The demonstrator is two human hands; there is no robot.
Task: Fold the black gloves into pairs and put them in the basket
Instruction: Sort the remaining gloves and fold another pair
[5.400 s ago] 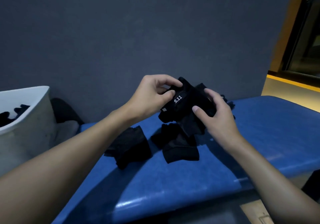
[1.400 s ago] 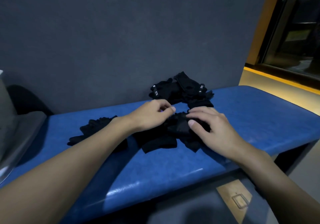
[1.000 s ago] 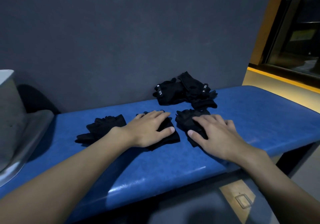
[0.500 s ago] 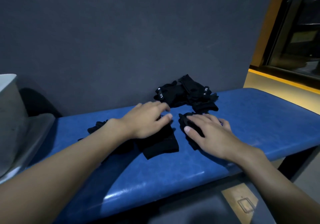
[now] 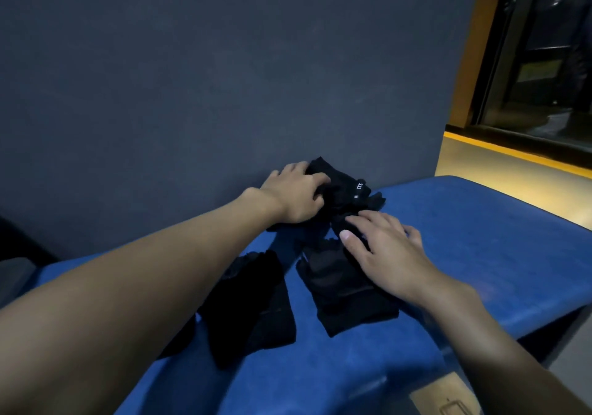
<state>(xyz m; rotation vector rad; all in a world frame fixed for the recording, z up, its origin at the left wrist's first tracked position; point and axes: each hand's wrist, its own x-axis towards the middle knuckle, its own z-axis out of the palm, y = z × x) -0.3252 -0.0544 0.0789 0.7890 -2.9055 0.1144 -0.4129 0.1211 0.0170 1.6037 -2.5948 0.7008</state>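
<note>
Black gloves lie on a blue padded bench (image 5: 464, 241). My left hand (image 5: 296, 195) reaches to the far pile of gloves (image 5: 347, 187) against the wall, and its fingers curl into the pile's left side. My right hand (image 5: 384, 248) lies flat with straight fingers on the top of a flattened glove (image 5: 342, 292) near the bench's middle. Another flattened glove (image 5: 253, 305) lies to the left of it, partly under my left forearm. The basket is out of view.
A dark grey wall (image 5: 224, 78) stands directly behind the bench. The bench's front edge runs along the bottom, with the floor (image 5: 448, 405) below it. At the right are a yellow-trimmed ledge (image 5: 512, 158) and a dark window (image 5: 551, 62).
My left hand has left the near glove and reached forward to the far pile by the wall. My right hand stays on its glove. The view has swung right, and the basket has left it.
</note>
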